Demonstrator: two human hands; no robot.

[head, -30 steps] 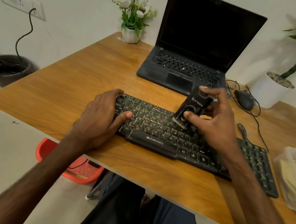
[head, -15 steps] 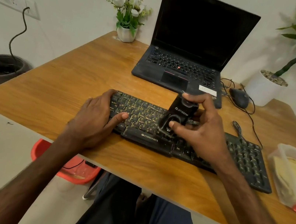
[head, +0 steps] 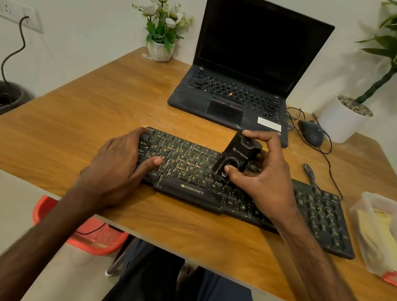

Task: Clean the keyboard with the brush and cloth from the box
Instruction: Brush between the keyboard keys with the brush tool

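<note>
A black Zebronics keyboard (head: pixel 186 190) lies across the wooden desk (head: pixel 70 130) in front of me. My right hand (head: pixel 263 178) grips a black brush (head: pixel 236 156), tilted, with its lower end down on the keys near the keyboard's middle. My left hand (head: pixel 118 163) rests flat on the keyboard's left end, thumb on the keys, holding nothing. At the right edge of the desk sits a clear plastic box (head: pixel 367 224) with a yellow cloth (head: pixel 383 239) inside.
An open black laptop (head: pixel 239 99) stands behind the keyboard. A mouse (head: pixel 311 131) with its cable and a white plant pot (head: pixel 342 121) are at the back right. A small flower pot (head: pixel 160 49) is at the back. A red tub (head: pixel 90 234) sits under the desk.
The brush in my right hand has moved left along the keys toward the keyboard's middle, then a little back up. My left hand has stayed on the left end.
</note>
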